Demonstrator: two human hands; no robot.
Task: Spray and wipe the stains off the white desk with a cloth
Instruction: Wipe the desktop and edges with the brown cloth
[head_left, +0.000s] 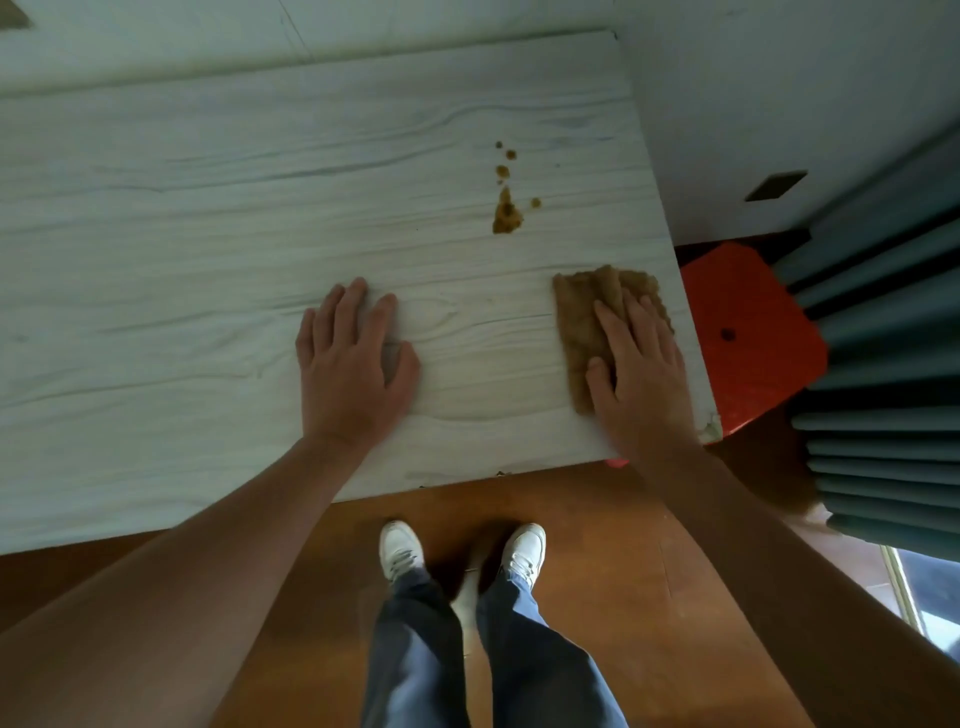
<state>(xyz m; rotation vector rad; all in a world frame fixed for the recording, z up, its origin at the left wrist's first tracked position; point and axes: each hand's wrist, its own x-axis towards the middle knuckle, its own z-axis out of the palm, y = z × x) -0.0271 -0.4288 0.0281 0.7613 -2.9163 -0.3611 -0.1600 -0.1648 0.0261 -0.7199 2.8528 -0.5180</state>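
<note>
View: looking straight down from head height onto a white wood-grain bench (208, 234), with both bare forearms reaching forward over its near edge.
Left hand (353, 358): laid flat, palm down, on the bare bench close to the near edge; fingers loosely spread, thumb angled out to the right; holding nothing.
Right hand (641, 374): laid flat, palm down, on a cloth near the near right corner of the bench; fingers straight and close together, pressing on the cloth rather than pinching it.
Cloth (584, 322): tan, rumpled, lying flat on the bench just inside the right edge; its right and near parts covered by the right hand, its far end and left side showing.
Stains (506, 213): brown; one larger blot with a trail of small spots beyond it toward the far edge and one spot just to its right; near the right edge, farther in than the cloth and apart from it.
Stool (748, 332): red-orange, beside the right edge of the bench, partly under the near right corner.
Curtain (883, 389): dark, pleated, at far right.
Floor (597, 519): brown wood, with white shoes (400, 548) and blue trouser legs below the near edge.
</note>
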